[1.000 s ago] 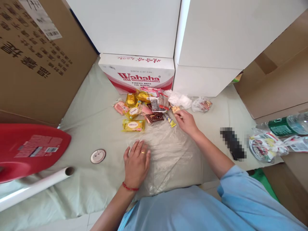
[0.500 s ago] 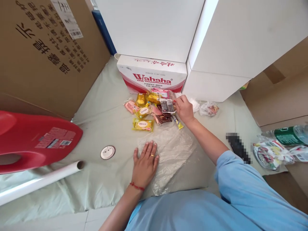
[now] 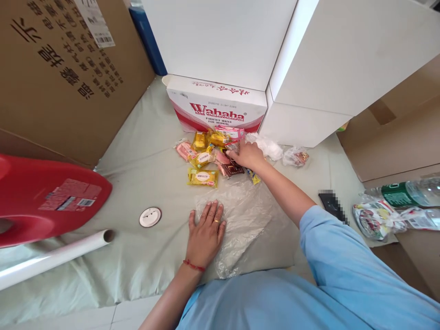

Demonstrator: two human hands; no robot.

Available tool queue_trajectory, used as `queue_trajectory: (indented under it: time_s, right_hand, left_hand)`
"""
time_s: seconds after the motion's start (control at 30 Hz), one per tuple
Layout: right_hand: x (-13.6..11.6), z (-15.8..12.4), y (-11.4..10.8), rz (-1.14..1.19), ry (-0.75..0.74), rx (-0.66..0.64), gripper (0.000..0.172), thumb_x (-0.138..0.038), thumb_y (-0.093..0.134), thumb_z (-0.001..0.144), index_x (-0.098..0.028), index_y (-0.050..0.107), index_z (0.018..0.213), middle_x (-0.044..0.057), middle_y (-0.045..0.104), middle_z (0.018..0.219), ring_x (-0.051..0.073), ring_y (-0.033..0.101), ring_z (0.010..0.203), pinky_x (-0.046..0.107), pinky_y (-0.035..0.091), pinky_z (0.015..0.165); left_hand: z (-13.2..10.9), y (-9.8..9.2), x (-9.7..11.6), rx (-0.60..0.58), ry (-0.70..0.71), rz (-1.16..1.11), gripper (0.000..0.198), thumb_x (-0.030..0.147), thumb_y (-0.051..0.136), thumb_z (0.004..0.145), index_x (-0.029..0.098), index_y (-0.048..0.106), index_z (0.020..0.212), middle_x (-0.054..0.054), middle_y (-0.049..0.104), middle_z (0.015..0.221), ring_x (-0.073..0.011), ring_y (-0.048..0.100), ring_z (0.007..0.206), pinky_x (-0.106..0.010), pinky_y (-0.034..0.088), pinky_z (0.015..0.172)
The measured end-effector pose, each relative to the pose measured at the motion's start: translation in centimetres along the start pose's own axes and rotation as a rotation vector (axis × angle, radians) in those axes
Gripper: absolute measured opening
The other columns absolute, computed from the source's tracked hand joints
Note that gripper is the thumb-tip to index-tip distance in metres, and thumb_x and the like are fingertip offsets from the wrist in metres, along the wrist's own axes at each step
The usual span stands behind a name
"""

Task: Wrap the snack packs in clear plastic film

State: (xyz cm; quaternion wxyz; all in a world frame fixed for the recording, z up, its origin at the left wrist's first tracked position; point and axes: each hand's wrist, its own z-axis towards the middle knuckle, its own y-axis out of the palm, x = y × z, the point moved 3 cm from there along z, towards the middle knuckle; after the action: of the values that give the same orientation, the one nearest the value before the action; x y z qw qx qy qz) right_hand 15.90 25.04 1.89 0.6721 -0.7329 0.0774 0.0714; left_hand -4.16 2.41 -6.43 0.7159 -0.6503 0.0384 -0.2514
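My left hand (image 3: 206, 228) lies flat with fingers spread on a clear plastic bag (image 3: 240, 224) spread over the pale green cloth (image 3: 137, 169). My right hand (image 3: 246, 155) reaches forward onto a pile of small wrapped snacks (image 3: 209, 153), its fingers curled over a dark packet (image 3: 232, 167); whether it grips one I cannot see. A yellow packet (image 3: 202, 177) lies nearest the bag, apart from the pile. A small yellow stick packet (image 3: 253, 176) pokes out beneath my right wrist.
A red-and-white Wahaha box (image 3: 216, 107) and white boxes (image 3: 309, 68) stand behind the pile, a brown carton (image 3: 62, 78) at the left. A red plastic stool (image 3: 44, 201), a white tube (image 3: 55, 259), a round white disc (image 3: 150, 216), a bottle (image 3: 409, 192) and a small bag (image 3: 295, 156) lie around.
My right hand has moved left from the pile's right edge onto the middle packets. My left hand stays flat on the bag. The camera has shifted slightly.
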Motion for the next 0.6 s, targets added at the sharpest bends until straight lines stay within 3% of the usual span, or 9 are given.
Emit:
queue_trajectory:
  time_s: [0.13, 0.3, 0.47, 0.53, 0.6]
  right_hand:
    - [-1.5, 2.1, 1.0, -0.054, 0.071, -0.134, 0.076, -0.061, 0.068, 0.087, -0.006, 0.056, 0.138, 0.029, 0.059, 0.138, 0.046, 0.051, 0.132, 0.055, 0.047, 0.104]
    - [-0.4, 1.0, 1.5, 0.013, 0.009, -0.060, 0.064, -0.043, 0.069, 0.085, -0.008, 0.056, 0.137, 0.025, 0.060, 0.135, 0.041, 0.057, 0.126, 0.051, 0.047, 0.105]
    - [2.8, -4.5, -0.8, 0.217, -0.080, 0.155, 0.073, -0.038, 0.065, 0.083, -0.014, 0.044, 0.148, 0.020, 0.057, 0.132, 0.037, 0.059, 0.121, 0.051, 0.049, 0.104]
    - [3.8, -7.5, -2.1, 0.318, -0.212, 0.238, 0.076, -0.038, 0.064, 0.084, -0.018, 0.039, 0.152, 0.017, 0.055, 0.134, 0.035, 0.056, 0.126, 0.052, 0.047, 0.108]
    - [4.3, -11.0, -2.3, 0.388, -0.425, 0.180, 0.078, -0.035, 0.067, 0.083, -0.023, 0.036, 0.154, 0.015, 0.055, 0.135, 0.033, 0.056, 0.125, 0.050, 0.047, 0.109]
  left_hand:
    - [0.0, 0.0, 0.1, -0.023, 0.015, 0.001, 0.053, 0.034, 0.039, 0.107, 0.025, 0.042, 0.160, -0.012, 0.045, 0.163, -0.0310, 0.044, 0.152, -0.068, 0.015, 0.126]
    - [-0.1, -0.2, 0.2, -0.051, 0.017, -0.016, 0.054, 0.035, 0.036, 0.108, 0.026, 0.039, 0.161, -0.011, 0.043, 0.164, -0.0301, 0.042, 0.153, -0.069, 0.011, 0.127]
    - [0.8, -0.4, -0.9, -0.093, 0.071, -0.056, 0.054, 0.038, 0.033, 0.109, 0.028, 0.038, 0.162, -0.010, 0.039, 0.167, -0.0285, 0.037, 0.156, -0.068, 0.007, 0.128]
    - [1.6, -0.4, -1.6, -0.109, 0.099, -0.069, 0.053, 0.040, 0.032, 0.109, 0.029, 0.039, 0.161, -0.009, 0.038, 0.168, -0.0279, 0.035, 0.157, -0.067, 0.006, 0.129]
    - [2.4, -0.3, -2.2, -0.114, 0.111, -0.077, 0.053, 0.041, 0.032, 0.109, 0.030, 0.040, 0.161, -0.008, 0.038, 0.168, -0.0277, 0.035, 0.157, -0.068, 0.004, 0.129]
